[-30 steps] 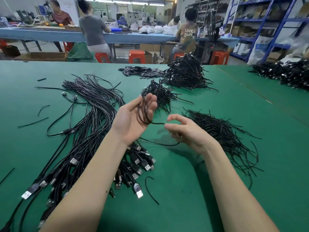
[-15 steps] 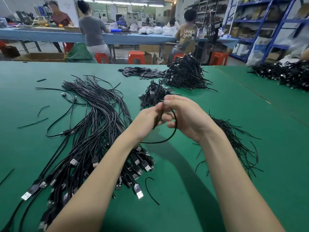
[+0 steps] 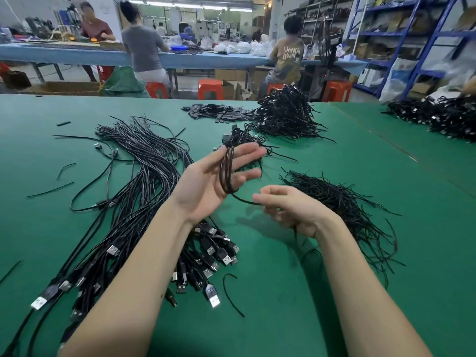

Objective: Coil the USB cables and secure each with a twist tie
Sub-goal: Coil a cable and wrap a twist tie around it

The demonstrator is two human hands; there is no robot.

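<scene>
Blue shelving, orange stools and a blue workbench under ceiling strip lights.

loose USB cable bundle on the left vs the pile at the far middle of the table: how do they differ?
The loose USB cable bundle lies stretched out in long strands; the far pile is a heaped mound of short loops.
The bundle's plugs fan out bare at the near end; the far pile shows almost none.
The bundle reaches under the left hand; the far pile sits beyond both hands.
Both are black, on the green table.

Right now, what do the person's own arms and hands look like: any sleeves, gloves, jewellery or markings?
Both hands, left hand and right hand, are bare, with no gloves and no rings or watch showing. Both forearms are uncovered as far as the bottom edge of the picture; no sleeve is in view. No wristbands, tape or markings can be made out.
</scene>
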